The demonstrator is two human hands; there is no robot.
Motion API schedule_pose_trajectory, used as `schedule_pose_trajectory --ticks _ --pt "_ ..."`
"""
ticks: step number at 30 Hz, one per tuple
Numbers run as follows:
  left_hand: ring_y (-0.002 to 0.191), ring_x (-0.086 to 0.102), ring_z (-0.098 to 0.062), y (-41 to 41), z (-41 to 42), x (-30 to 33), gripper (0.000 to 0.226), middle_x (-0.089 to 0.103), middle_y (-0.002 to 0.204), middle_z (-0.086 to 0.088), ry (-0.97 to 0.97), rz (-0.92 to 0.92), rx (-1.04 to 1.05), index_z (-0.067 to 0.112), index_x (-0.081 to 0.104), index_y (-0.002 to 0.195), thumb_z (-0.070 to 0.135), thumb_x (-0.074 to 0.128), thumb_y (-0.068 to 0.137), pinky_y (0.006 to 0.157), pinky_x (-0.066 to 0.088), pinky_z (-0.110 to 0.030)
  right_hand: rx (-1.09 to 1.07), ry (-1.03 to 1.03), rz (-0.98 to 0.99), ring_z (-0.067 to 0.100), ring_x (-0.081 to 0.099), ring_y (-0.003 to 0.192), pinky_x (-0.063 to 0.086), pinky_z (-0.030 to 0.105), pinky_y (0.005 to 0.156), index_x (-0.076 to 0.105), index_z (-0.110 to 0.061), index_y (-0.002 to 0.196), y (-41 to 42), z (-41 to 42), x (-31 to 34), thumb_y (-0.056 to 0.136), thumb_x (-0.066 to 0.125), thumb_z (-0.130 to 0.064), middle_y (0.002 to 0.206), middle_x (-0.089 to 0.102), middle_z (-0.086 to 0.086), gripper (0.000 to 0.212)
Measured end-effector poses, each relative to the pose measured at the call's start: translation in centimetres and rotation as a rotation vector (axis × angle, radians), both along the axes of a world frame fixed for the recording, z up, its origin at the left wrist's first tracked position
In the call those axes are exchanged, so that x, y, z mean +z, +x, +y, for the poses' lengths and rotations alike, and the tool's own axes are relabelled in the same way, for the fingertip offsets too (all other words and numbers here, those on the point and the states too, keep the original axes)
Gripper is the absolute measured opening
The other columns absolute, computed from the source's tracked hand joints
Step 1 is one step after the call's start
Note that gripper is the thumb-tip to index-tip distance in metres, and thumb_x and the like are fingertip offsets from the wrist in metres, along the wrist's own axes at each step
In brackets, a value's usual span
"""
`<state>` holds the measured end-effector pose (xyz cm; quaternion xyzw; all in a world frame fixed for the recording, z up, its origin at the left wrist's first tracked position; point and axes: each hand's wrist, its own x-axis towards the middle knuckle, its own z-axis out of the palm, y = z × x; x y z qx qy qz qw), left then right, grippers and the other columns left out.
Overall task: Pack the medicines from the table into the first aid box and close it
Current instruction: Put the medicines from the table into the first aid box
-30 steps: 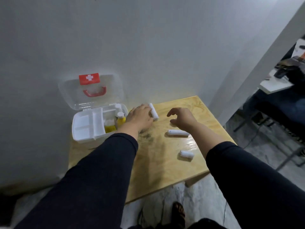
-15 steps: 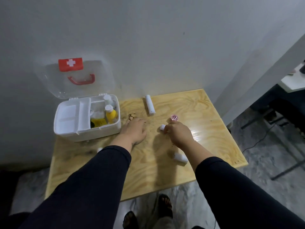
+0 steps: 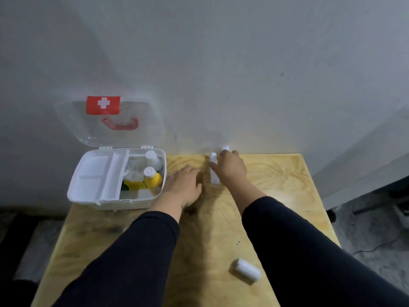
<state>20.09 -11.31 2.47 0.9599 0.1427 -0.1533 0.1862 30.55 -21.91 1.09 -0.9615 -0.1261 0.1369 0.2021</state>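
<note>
The white first aid box (image 3: 86, 196) stands open at the table's back left, its clear lid (image 3: 73, 120) leaning on the wall. A yellow bottle (image 3: 153, 177) and a white bottle (image 3: 152, 158) lie in its right compartment. My left hand (image 3: 183, 185) rests palm down on the table beside the box, holding nothing. My right hand (image 3: 231, 168) is at the far edge, closed around a small white tube (image 3: 225, 148) whose tip sticks out past the fingers. The thumb side touches a long white tube (image 3: 213, 173) lying on the wood. Another short white tube (image 3: 245, 271) lies near the front.
The wooden table (image 3: 287, 185) stands against a grey wall. Its right edge borders a floor gap and a grey partition (image 3: 365, 162). The box's left compartments hold nothing that I can see.
My right hand closed on a small white tube mid-table and carried it to the far edge beside the long tube. My left hand drew back from the long tube toward the box. The camera tilted down.
</note>
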Motion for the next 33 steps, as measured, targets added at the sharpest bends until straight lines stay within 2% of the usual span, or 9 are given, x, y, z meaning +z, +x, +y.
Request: schedule_pose_trajectory --ticks 3,6,10,12,15,21,25,28,33 --pt "0.149 0.016 -0.021 0.6 0.4 -0.5 0.056 0.021 0.161 -0.002 -0.026 0.033 0.007 0.018 0.028 0.151 0.030 0.045 0.098 0.119 0.025 -0.041 0.010 -0.083 -0.022 0.032 0.051 0.109 0.045 0.036 0.073 0.051 -0.014 0.121 0.5 1.0 -1.0 0.091 0.053 -0.029 0.120 0.052 0.012 0.034" --pt "0.148 0.020 -0.024 0.7 0.4 -0.7 0.056 0.021 0.161 -0.003 -0.035 0.055 0.043 0.019 0.029 0.150 0.032 0.045 0.098 0.117 0.028 -0.042 0.004 -0.047 -0.023 0.032 0.050 0.109 0.047 0.037 0.076 0.051 -0.014 0.120 0.2 0.7 -1.5 0.092 0.044 -0.019 0.116 0.055 0.012 0.030" --pt "0.143 0.032 -0.025 0.6 -0.4 0.8 0.054 0.029 0.157 0.001 -0.026 -0.002 0.070 0.021 0.034 0.147 0.033 0.046 0.097 0.113 0.035 -0.042 -0.041 0.130 0.025 0.031 0.061 0.092 0.046 0.030 0.065 0.054 -0.022 0.106 -0.1 -0.2 -0.4 0.085 0.038 -0.033 0.101 0.063 0.008 0.028" --pt "0.144 0.029 -0.024 0.5 -0.6 2.3 0.052 0.027 0.158 0.001 -0.034 -0.050 0.062 0.022 0.034 0.148 0.031 0.046 0.097 0.114 0.033 -0.041 -0.059 0.210 0.050 0.029 0.064 0.080 0.044 0.028 0.058 0.053 -0.024 0.094 -0.3 -0.5 1.0 0.079 0.036 -0.038 0.086 0.066 0.008 0.027" --pt "0.143 0.031 -0.023 -0.2 -0.4 5.0 0.050 0.032 0.155 0.001 -0.018 -0.119 0.020 0.020 0.036 0.146 0.028 0.045 0.098 0.113 0.032 -0.038 -0.060 0.290 0.030 0.026 0.064 0.070 0.055 0.035 0.066 0.052 -0.022 0.089 -2.1 -0.9 5.3 0.079 0.040 -0.030 0.067 0.064 0.008 0.018" --pt "0.136 0.041 -0.021 -4.2 2.5 10.4 0.047 0.042 0.149 0.002 0.035 -0.316 -0.023 0.020 0.042 0.143 0.024 0.047 0.096 0.108 0.038 -0.038 0.002 0.389 -0.046 0.019 0.052 0.067 0.038 0.026 0.063 0.053 -0.017 0.118 -7.4 0.7 12.6 0.086 0.056 -0.023 0.087 0.058 0.001 0.033" --pt "0.134 0.042 -0.025 -8.9 7.6 11.3 0.048 0.041 0.149 -0.001 0.075 -0.337 0.063 0.017 0.041 0.143 0.027 0.050 0.096 0.106 0.038 -0.038 0.057 0.480 -0.050 0.024 0.059 0.100 0.039 0.026 0.074 0.054 -0.017 0.118 -11.6 5.2 14.4 0.082 0.066 -0.024 0.121 0.062 0.008 0.039" --pt "0.136 0.040 -0.028 -12.2 11.3 10.0 0.053 0.039 0.150 -0.004 0.131 -0.253 0.070 0.015 0.038 0.144 0.035 0.051 0.096 0.109 0.035 -0.039 0.080 0.564 -0.044 0.018 0.053 0.087 0.040 0.026 0.074 0.055 -0.014 0.117 -14.8 8.7 14.4 0.083 0.066 -0.027 0.118 0.062 0.008 0.037" --pt "0.139 0.036 -0.029 -15.6 15.3 6.8 0.065 0.031 0.155 -0.005 0.119 -0.135 0.090 0.017 0.032 0.147 0.048 0.051 0.093 0.111 0.035 -0.041 0.066 0.649 -0.025 0.020 0.055 0.092 0.053 0.038 0.078 0.041 -0.019 0.122 -17.8 13.6 11.9 0.088 0.062 -0.033 0.112 0.058 0.005 0.043"
